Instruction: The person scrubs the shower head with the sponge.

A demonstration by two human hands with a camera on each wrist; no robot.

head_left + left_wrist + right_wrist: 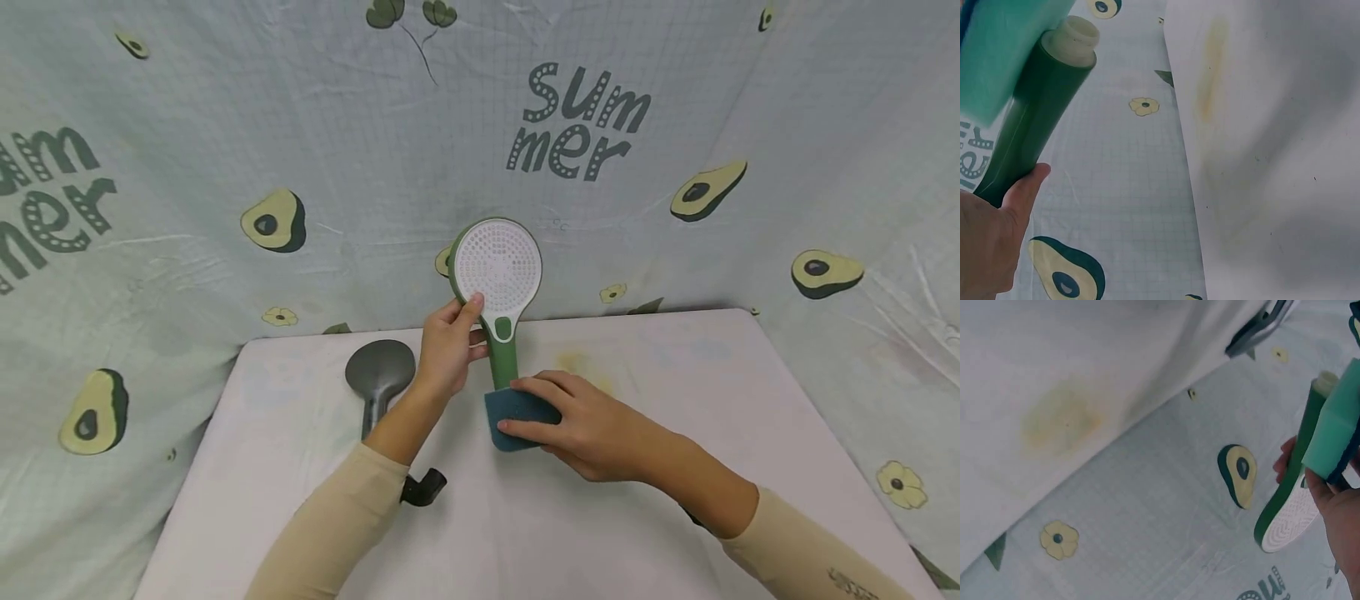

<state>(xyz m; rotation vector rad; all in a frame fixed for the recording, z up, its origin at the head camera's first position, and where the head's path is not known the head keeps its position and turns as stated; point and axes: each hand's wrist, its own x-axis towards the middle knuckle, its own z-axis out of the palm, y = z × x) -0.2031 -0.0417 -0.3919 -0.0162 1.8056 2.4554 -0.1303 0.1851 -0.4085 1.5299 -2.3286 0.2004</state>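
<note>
In the head view, my left hand (444,350) grips a green shower head (498,262) near its neck. Its white spray face is turned toward me and its handle points down. My right hand (592,429) pinches a blue sponge (517,417) against the lower handle. The left wrist view shows the pale threaded end of the green handle (1041,100) beside the teal side of the sponge (1004,56). From the right wrist, the sponge (1335,431) shows a light teal body and a dark blue edge, lying along the handle.
A dark grey shower head (380,367) lies on the white table (637,517), partly hidden behind my left forearm. A black elbow-shaped fitting (425,487) shows below that forearm. Behind the table hangs an avocado-print cloth (360,167). Yellowish stains (573,362) mark the tabletop.
</note>
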